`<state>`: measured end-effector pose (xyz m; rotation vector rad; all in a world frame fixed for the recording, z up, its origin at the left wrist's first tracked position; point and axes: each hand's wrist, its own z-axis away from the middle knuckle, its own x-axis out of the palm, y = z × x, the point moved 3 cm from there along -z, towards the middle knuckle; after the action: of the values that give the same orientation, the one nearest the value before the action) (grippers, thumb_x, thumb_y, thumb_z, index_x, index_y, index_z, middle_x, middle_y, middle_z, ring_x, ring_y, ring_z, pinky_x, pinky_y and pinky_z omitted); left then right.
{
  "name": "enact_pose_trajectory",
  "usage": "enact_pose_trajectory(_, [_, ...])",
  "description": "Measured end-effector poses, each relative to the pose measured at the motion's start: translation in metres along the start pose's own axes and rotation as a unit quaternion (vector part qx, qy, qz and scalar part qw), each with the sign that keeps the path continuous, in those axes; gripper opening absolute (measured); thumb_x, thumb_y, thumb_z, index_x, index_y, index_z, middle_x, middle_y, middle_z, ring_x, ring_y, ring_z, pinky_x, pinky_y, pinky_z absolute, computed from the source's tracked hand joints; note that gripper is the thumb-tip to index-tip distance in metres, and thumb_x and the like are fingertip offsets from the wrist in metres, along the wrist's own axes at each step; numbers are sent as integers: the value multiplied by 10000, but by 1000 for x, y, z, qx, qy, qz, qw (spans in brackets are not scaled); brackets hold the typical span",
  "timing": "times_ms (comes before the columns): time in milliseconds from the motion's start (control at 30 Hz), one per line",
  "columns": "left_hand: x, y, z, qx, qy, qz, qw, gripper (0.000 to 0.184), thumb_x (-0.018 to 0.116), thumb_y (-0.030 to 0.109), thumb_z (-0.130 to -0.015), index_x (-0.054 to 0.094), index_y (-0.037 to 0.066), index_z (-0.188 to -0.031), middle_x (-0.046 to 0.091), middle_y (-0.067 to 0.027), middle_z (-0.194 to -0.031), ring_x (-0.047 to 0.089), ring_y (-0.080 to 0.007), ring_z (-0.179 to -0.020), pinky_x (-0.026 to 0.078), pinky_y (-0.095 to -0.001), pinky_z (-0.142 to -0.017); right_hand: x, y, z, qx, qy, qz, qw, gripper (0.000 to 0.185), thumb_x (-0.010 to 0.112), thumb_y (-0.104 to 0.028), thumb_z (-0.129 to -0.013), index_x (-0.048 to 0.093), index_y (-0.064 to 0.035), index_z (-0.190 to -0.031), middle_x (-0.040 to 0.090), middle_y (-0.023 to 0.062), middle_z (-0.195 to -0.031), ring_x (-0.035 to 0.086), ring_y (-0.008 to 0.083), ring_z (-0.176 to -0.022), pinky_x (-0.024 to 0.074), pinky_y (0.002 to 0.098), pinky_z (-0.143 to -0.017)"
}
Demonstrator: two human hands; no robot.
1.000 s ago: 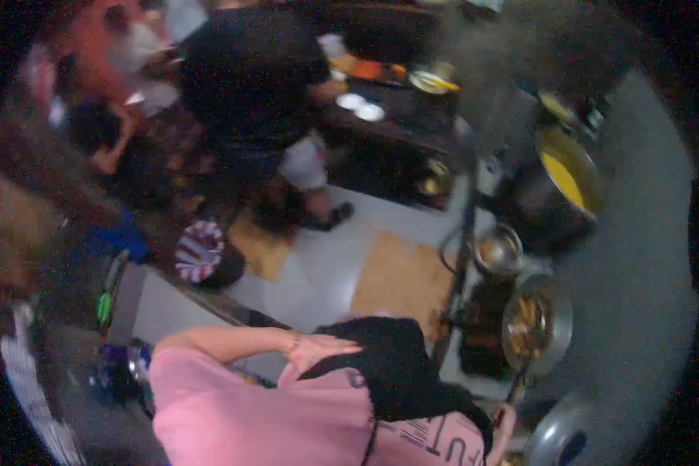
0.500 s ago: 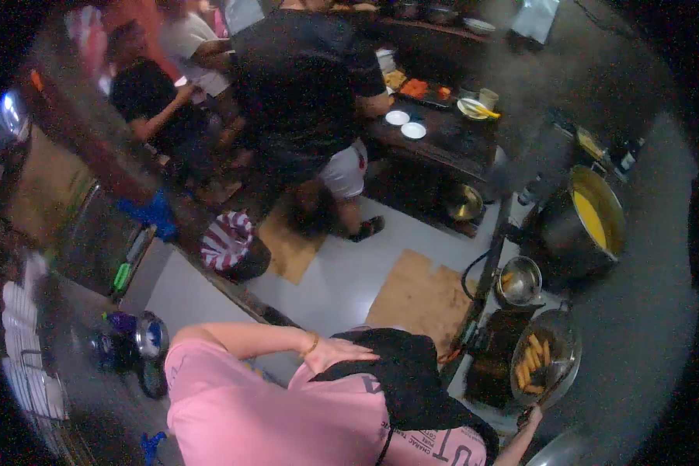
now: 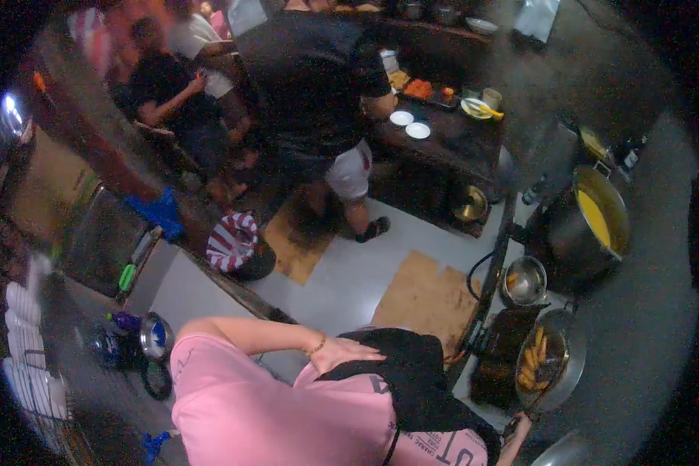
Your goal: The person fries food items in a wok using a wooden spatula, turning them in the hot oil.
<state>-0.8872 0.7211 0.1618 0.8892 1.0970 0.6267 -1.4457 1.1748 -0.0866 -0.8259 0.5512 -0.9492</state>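
Note:
My left hand (image 3: 349, 354) lies flat against the black apron (image 3: 396, 373) at my waist, with its fingers stretched out. Low on the right, my right hand (image 3: 518, 427) is closed around the end of a thin, dark-handled utensil (image 3: 537, 402) that reaches into a wide frying pan (image 3: 573, 373). Its working end is too dim to make out. Several golden-brown fried sticks (image 3: 533, 361) lie in the pan, bunched toward its left side in dark oil.
Beyond the pan are a metal strainer bowl (image 3: 525, 280) and a deep pot (image 3: 571, 225) of yellow liquid. A person in black (image 3: 311, 85) stands at a counter with two white plates (image 3: 418, 130). Cardboard (image 3: 419, 291) covers part of the floor. Stacked white dishes (image 3: 25, 349) stand at left.
The view has shifted slightly. My right hand has moved a little down and left, and the fried sticks sit closer together in the pan. My left hand stays on the apron.

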Motion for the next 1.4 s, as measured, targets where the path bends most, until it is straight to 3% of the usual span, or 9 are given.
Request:
enact_pose_trajectory(100, [-4, 4, 2, -9, 2, 7, 1000, 1522, 491, 862, -169, 65, -9, -1342, 104, -248, -1382, 109, -355, -1289, 154, -450, -1027, 115, -95, 133, -76, 152, 74, 983, 75, 504, -119, -689, 453, -83, -647, 404, 26, -473, 380, 136, -365, 309, 269, -359])
enact_pose_trajectory(367, [-7, 14, 2, -28, -8, -17, 999, 1531, 473, 864, -148, 80, -13, -1339, 113, -251, -1379, 134, -359, -1283, 174, -453, -1024, 110, -90, 170, -28, 72, 75, 994, 119, 515, -142, -706, 447, -98, -618, 396, 14, -494, 381, 122, -387, 303, 251, -386])
enact_pose_trajectory(533, [-11, 19, 1, -33, -20, -44, 998, 1166, 689, 206, -330, 124, 20, -1333, 150, -250, -1369, 189, -360, -1268, 197, -410, -1035, 117, -97, 150, -45, 104, -9, 993, 192, 498, -185, -790, 414, -153, -620, 380, -36, -550, 348, 78, -463, 262, 241, -427])
enact_pose_trajectory(633, [-14, 14, -3, 56, -7, -12, 998, 1442, 553, 784, -186, 133, 6, -1325, 126, -313, -1346, 174, -426, -1250, 176, -479, -1013, 80, -88, 78, -74, 163, 84, 980, 172, 554, -204, -747, 500, -127, -891, 427, -11, -637, 394, 103, -537, 299, 247, -465])
enact_pose_trajectory(733, [34, -54, -18, 50, -56, 33, 997, 1298, 455, 837, -380, 118, 25, -1335, 92, -321, -1350, 174, -430, -1251, 165, -472, -1014, 61, -90, 22, -127, 259, 275, 917, 374, 604, -210, -692, 541, -27, -1013, 552, 95, -782, 521, 187, -691, 393, 304, -608])
enact_pose_trajectory(900, [-32, 15, -23, -3, -73, 23, 997, 921, 471, 632, -699, 106, 95, -1352, 94, -219, -1395, 162, -401, -1267, 155, -467, -1026, 89, -84, 24, -114, 294, 410, 856, 445, 664, -270, -639, 554, 46, -932, 600, 210, -882, 565, 340, -860, 423, 386, -747])
enact_pose_trajectory(1067, [-50, 20, -43, -360, -87, 160, 915, 480, 342, 213, -895, 201, 119, -1343, 208, -159, -1382, 211, -338, -1267, 189, -371, -1036, 133, 2, 6, -140, 337, 317, 876, 571, 696, -262, -614, 482, 54, -1038, 562, 240, -959, 530, 374, -922, 408, 404, -790])
enact_pose_trajectory(1167, [-5, -23, -38, -253, -85, 91, 959, 467, 329, 251, -903, 231, 108, -1337, 257, -160, -1361, 226, -325, -1262, 219, -353, -1026, 123, 127, -67, -32, 330, 399, 855, 685, 707, -307, -622, 427, 56, -1131, 504, 230, -1100, 480, 360, -1014, 381, 390, -842])
enact_pose_trajectory(1400, [88, -16, -44, -398, -4, 144, 906, 469, 316, 294, -904, 264, 77, -1317, 312, -166, -1324, 262, -346, -1237, 258, -388, -1004, 136, 147, -49, 56, 190, 199, 960, 685, 689, -365, -653, 423, 53, -1126, 491, 191, -1118, 475, 319, -1010, 382, 377, -845])
